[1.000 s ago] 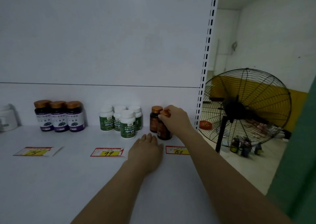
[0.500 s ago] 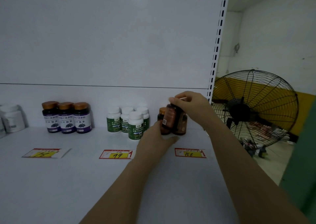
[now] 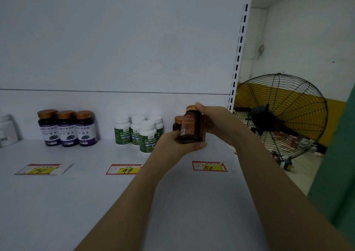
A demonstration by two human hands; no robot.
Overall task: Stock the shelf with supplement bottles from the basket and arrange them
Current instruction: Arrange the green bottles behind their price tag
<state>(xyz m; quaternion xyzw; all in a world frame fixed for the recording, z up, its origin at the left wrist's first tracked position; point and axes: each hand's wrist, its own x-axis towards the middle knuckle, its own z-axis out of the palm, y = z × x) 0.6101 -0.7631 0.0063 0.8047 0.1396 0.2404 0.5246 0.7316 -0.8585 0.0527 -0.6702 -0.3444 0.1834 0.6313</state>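
Observation:
A dark amber bottle (image 3: 192, 126) with a copper cap is lifted off the white shelf (image 3: 57, 202), held between both hands. My left hand (image 3: 172, 145) cups its base from below, and my right hand (image 3: 215, 124) grips its top and right side. Behind it stands a second amber bottle (image 3: 177, 123), partly hidden. Left of these stand several white bottles with green labels (image 3: 138, 131), and further left three dark bottles with purple labels (image 3: 67, 128). The basket is out of view.
Price tags lie on the shelf: 158 (image 3: 209, 166), 99 (image 3: 124, 169) and one at the left (image 3: 38, 169). A white tub (image 3: 6, 131) sits at the far left edge. A slotted shelf upright (image 3: 240, 45) bounds the right side; a large black fan (image 3: 278, 118) stands beyond it.
My right hand lifted the amber bottle off the shelf. My left hand rose from the shelf surface and now cups the bottle's base. The bottle is higher than before.

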